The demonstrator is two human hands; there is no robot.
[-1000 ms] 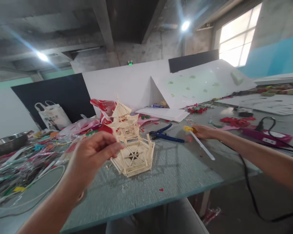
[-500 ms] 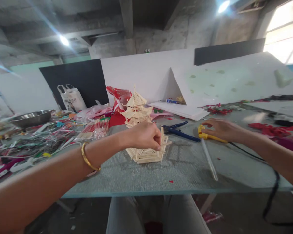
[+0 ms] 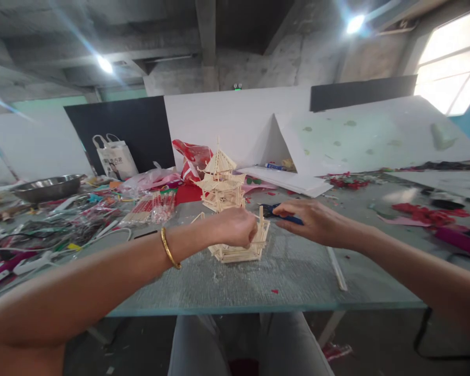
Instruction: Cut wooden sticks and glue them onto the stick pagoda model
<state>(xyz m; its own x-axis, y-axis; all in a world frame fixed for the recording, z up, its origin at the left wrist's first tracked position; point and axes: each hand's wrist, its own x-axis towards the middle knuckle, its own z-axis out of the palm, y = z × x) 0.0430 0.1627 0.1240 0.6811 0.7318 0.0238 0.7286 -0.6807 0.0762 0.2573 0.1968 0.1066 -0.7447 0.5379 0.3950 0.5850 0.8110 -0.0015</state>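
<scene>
A pale wooden-stick pagoda model (image 3: pixel 221 183) stands on the table, its lower part a wide frame of sticks (image 3: pixel 238 255). Over the right side of that frame is my left hand (image 3: pixel 237 227), its fingers closed at the sticks; what they pinch is hidden. My right hand (image 3: pixel 313 219) reaches in from the right, palm down, fingers apart, above the blue-handled pliers (image 3: pixel 292 218), which it partly covers. No grip on the pliers shows. A clear glue stick (image 3: pixel 337 269) lies right of the model.
Plastic-wrapped clutter (image 3: pixel 62 224) and a metal bowl (image 3: pixel 49 188) fill the left side. White boards (image 3: pixel 290 180) lie behind the pliers. Red scraps (image 3: pixel 431 214) and a purple object (image 3: pixel 460 243) are at the right. The table's front edge (image 3: pixel 258 309) runs above the knees.
My right hand has left the yellow glue gun and moved left to the pliers; the glue gun no longer shows. My left hand stays at the frame, slightly lower.
</scene>
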